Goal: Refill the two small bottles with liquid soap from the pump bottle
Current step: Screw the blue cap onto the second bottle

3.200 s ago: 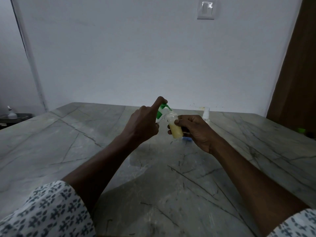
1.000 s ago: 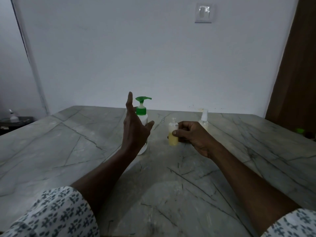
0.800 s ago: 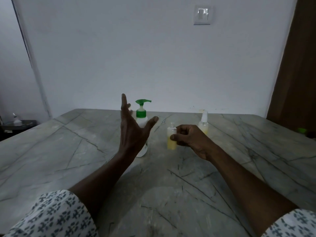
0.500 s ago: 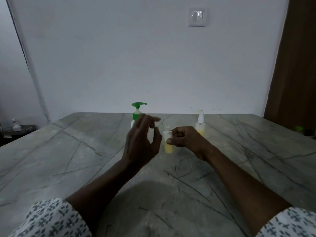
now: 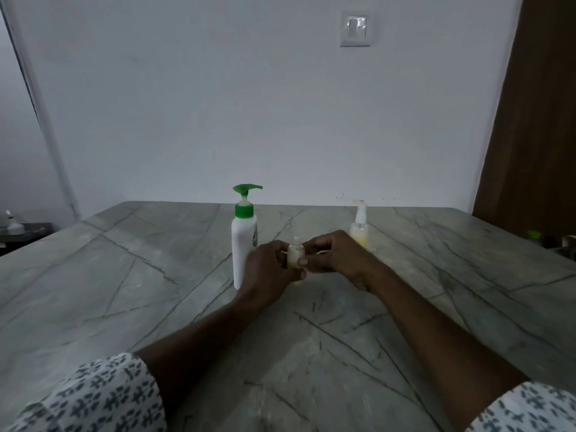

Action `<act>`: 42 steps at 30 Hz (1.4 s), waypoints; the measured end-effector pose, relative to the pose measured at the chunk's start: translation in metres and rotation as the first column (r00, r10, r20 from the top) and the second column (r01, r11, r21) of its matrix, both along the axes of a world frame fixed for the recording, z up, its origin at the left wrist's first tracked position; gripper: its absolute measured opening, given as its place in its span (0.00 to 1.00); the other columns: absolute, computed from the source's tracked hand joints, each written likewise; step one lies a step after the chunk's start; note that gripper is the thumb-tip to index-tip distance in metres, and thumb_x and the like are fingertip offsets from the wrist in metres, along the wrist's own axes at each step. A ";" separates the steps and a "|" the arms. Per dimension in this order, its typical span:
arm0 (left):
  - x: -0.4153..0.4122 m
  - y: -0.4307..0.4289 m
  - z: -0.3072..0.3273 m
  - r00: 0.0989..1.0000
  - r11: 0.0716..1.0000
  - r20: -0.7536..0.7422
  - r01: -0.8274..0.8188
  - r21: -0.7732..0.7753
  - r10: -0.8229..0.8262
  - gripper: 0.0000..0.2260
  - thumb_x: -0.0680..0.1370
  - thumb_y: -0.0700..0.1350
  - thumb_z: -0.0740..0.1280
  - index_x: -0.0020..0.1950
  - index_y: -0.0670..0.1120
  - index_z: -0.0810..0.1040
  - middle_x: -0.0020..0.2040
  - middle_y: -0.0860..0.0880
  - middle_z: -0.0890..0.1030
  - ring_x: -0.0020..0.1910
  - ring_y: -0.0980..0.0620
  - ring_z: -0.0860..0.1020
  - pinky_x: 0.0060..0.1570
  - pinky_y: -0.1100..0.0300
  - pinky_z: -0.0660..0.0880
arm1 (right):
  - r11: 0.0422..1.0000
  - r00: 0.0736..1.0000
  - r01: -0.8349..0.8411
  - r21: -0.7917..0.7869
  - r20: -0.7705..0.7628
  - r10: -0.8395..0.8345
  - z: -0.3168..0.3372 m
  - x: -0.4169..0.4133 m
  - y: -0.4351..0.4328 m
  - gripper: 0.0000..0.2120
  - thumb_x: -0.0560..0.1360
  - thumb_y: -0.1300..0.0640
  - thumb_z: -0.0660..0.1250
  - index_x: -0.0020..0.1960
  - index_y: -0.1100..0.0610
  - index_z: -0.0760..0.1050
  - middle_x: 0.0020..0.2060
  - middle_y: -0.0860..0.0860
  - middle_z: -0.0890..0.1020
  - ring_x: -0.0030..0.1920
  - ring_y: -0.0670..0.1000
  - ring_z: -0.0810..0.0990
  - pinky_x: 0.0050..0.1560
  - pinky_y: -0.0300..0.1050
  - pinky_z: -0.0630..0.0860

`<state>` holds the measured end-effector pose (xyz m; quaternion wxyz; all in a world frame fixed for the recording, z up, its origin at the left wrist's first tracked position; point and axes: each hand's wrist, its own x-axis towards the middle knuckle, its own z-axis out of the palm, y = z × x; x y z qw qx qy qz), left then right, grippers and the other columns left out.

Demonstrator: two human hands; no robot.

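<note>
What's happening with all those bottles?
A person holds a small bottle between the left hand and the right hand at the table. It has some yellowish soap inside and no cap on. The pump bottle stands untouched beside the left hand. A spray-top bottle, also partly filled, stands behind the right hand.

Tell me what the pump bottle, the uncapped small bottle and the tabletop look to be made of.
Pump bottle: opaque white plastic, probably, with a smooth matte body and green pump head. Uncapped small bottle: clear plastic, likely; yellowish liquid shows through it. Tabletop: polished grey stone, perhaps marble, going by dark veins and sheen.
</note>
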<state>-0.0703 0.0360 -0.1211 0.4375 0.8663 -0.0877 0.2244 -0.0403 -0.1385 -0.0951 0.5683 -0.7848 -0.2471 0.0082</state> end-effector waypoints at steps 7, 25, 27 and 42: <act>0.001 -0.001 0.001 0.999 0.999 -0.020 -0.036 -0.014 0.036 0.22 0.63 0.45 0.81 0.53 0.45 0.79 0.46 0.49 0.84 0.44 0.52 0.82 0.49 0.50 0.80 | 0.865 0.853 0.451 -0.218 0.391 -0.346 0.028 0.010 -0.044 0.12 0.72 0.63 0.73 0.56 0.59 0.83 0.52 0.56 0.85 0.53 0.53 0.84 0.59 0.43 0.77; 0.001 -0.001 0.000 0.999 0.999 -0.034 -0.042 0.006 0.042 0.20 0.64 0.47 0.81 0.52 0.46 0.80 0.47 0.49 0.84 0.44 0.52 0.81 0.50 0.52 0.79 | 0.883 0.747 0.467 0.044 0.515 -0.420 0.042 0.014 -0.017 0.08 0.76 0.61 0.70 0.55 0.61 0.81 0.48 0.57 0.85 0.46 0.55 0.84 0.51 0.49 0.80; 0.001 -0.002 0.000 0.998 0.999 -0.025 -0.050 0.004 0.050 0.19 0.63 0.47 0.81 0.50 0.47 0.80 0.46 0.50 0.84 0.43 0.53 0.81 0.48 0.52 0.80 | 0.848 0.805 0.330 0.415 0.346 -0.483 0.056 -0.003 -0.017 0.10 0.74 0.66 0.72 0.54 0.60 0.81 0.46 0.57 0.85 0.47 0.57 0.85 0.49 0.50 0.82; -0.004 -0.002 0.004 0.999 0.999 -0.023 -0.042 0.035 0.043 0.20 0.64 0.46 0.80 0.53 0.46 0.80 0.49 0.49 0.84 0.45 0.52 0.81 0.50 0.55 0.79 | 0.649 0.955 0.233 0.724 -0.045 -0.292 0.041 -0.004 0.019 0.14 0.75 0.70 0.69 0.59 0.71 0.76 0.45 0.60 0.84 0.46 0.56 0.87 0.45 0.45 0.82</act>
